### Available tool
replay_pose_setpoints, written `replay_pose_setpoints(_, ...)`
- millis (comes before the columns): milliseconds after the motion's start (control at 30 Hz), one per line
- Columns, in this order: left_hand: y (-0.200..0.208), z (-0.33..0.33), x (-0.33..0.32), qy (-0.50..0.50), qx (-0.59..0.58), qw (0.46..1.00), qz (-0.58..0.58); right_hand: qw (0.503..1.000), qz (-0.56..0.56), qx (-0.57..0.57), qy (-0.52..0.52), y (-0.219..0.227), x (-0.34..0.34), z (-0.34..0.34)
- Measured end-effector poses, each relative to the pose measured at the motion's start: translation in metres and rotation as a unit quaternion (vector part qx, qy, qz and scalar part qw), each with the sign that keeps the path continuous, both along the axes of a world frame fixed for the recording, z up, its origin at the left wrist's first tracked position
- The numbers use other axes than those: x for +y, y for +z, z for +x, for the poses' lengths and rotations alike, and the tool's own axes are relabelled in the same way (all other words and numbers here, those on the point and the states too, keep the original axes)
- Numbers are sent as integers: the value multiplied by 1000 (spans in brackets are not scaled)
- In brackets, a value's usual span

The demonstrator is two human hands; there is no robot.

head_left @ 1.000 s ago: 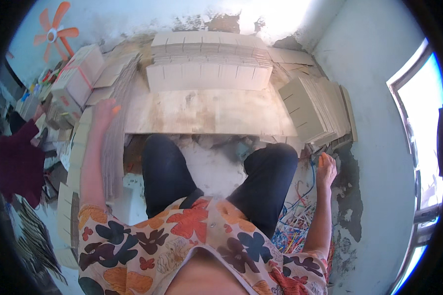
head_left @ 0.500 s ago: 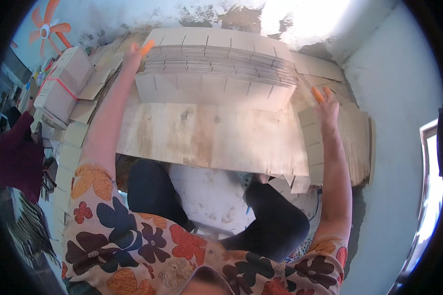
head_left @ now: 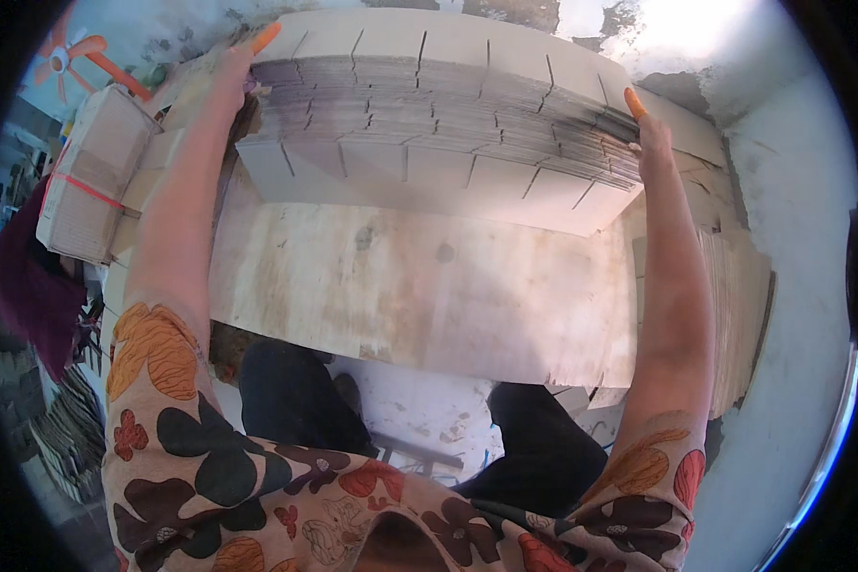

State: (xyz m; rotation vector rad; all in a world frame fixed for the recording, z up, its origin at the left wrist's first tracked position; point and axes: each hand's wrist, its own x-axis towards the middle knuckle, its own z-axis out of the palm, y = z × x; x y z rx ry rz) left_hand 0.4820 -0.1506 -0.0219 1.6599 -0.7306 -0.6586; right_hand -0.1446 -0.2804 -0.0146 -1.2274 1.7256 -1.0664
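A long stack of slotted cardboard strips (head_left: 448, 100) lies across the far part of a wooden board (head_left: 429, 296). Its upper strips and the front ones both show evenly spaced slits. At the stack's left end is my left hand (head_left: 242, 69), its orange-covered thumb along the top corner and its other fingers mostly hidden. My right hand (head_left: 652, 141) grips the right end, with an orange-covered thumb pointing up the edge and the fingers bent against the side. Both arms reach forward, one at each end of the stack.
More cardboard pieces (head_left: 729, 315) are stacked on the right by the wall. To the left stand a carton with a red band (head_left: 93, 181) and an orange fan (head_left: 62, 59). Another person in a purple top (head_left: 24, 286) is at the far left. My knees are under the board's near edge.
My right hand has come from beside the stack onto its right end. The left hand has met the left end. The stack looks larger and higher in view as my head has shifted.
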Motion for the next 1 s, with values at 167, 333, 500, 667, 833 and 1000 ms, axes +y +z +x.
replay_pose_setpoints(167, 56, -49, 5, -23, 68, 993, -93, 1000, -20, 3, 12, 8, 19, 3)
replay_pose_setpoints(333, 87, -15, -8, -151, 163, 959, -173, 994, 15, -112, 9, 4, 9, -1)
replay_pose_setpoints(500, 120, -35, 15, -131, 238, 937, -219, 981, -61, -187, 5, 20, 30, 2)
replay_pose_setpoints(667, 140, -79, 58, -41, 271, 909, -314, 931, -137, -339, 27, 56, 52, -1)
replay_pose_setpoints(833, 154, -113, 132, -53, 310, 850, -423, 874, -295, -384, 44, 133, 97, -8)
replay_pose_setpoints(1000, 116, -137, 226, 5, 285, 876, -390, 918, -392, -58, 12, 168, 217, -42)
